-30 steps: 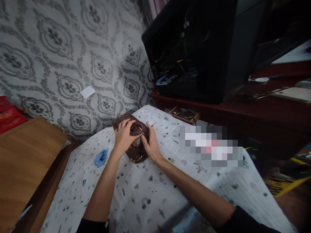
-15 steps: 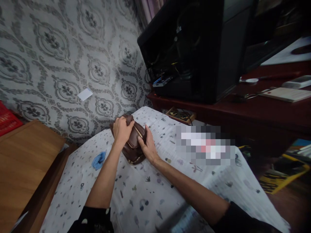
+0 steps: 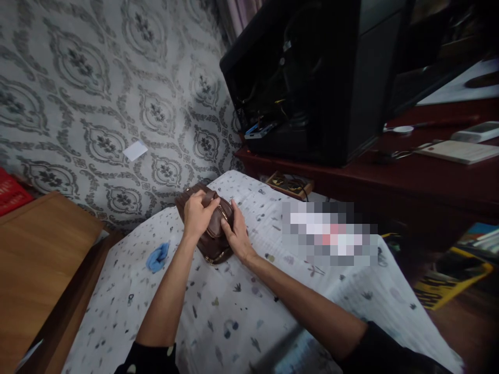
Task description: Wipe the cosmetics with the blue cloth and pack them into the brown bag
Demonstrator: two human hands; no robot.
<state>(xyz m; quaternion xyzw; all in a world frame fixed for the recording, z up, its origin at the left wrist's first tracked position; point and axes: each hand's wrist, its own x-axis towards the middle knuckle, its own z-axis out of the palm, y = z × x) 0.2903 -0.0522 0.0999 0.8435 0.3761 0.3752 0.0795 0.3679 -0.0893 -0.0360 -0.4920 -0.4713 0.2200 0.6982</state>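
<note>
A small brown leather bag point(image 3: 217, 225) with gold-coloured zips lies on a white printed cloth point(image 3: 234, 291). My left hand point(image 3: 198, 215) is over its left upper part, fingers closed with the thumb by the upper end of the front pocket's zip. Whether the fingertips pinch the zip pull or just the leather is hidden. Against the bag's right side, my right hand point(image 3: 239, 237) grips it, thumb on the front and fingers behind the edge. A crumpled blue cloth point(image 3: 158, 257) lies left of my left forearm.
Patterned wallpaper rises behind the cloth-covered surface. At the right, a dark red desk point(image 3: 351, 179) carries a large black case point(image 3: 304, 88). A small wooden box point(image 3: 290, 185) sits below its edge. A brown wooden panel point(image 3: 42, 249) stands at the left. A blurred-out patch covers something right of the bag.
My left hand's thumb has shifted slightly right along the top of the bag's pocket, and more of the bag's upper end shows. My right hand stays in place on the bag.
</note>
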